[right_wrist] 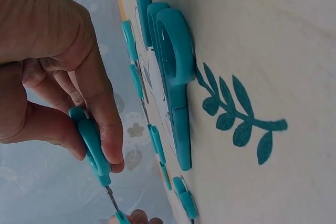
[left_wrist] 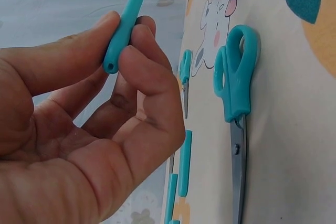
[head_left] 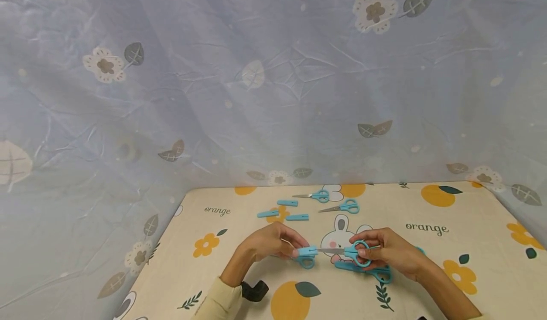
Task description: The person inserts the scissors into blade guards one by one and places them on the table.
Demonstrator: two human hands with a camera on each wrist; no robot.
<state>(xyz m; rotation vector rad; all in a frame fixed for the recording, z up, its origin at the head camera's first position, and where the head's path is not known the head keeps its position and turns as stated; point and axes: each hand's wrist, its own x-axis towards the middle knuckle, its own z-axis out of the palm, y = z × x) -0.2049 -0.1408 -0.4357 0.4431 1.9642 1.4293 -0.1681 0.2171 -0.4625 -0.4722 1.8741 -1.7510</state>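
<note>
My left hand point(head_left: 278, 244) pinches a light-blue blade cover point(left_wrist: 126, 30) between thumb and fingers. Facing it, my right hand point(head_left: 389, 253) grips a pair of scissors point(right_wrist: 93, 145) by the blue handles. Their metal blades point left, with the tips at or just inside the cover's mouth; exactly how deep cannot be told. Bare-bladed scissors point(left_wrist: 237, 82) lie on the cloth beneath the left hand. Under the right hand lies a pair of covered scissors point(right_wrist: 176, 61), with another blue piece point(right_wrist: 142, 3) beside it, partly out of frame.
Farther back on the patterned tablecloth point(head_left: 239, 287) lie two uncovered scissors point(head_left: 321, 196) point(head_left: 351, 206). Left of them are three loose blade covers point(head_left: 287, 203) point(head_left: 268, 213) point(head_left: 297, 217). A grey flowered curtain point(head_left: 273, 97) rises behind the table. A black device point(head_left: 255, 291) sits at the left wrist.
</note>
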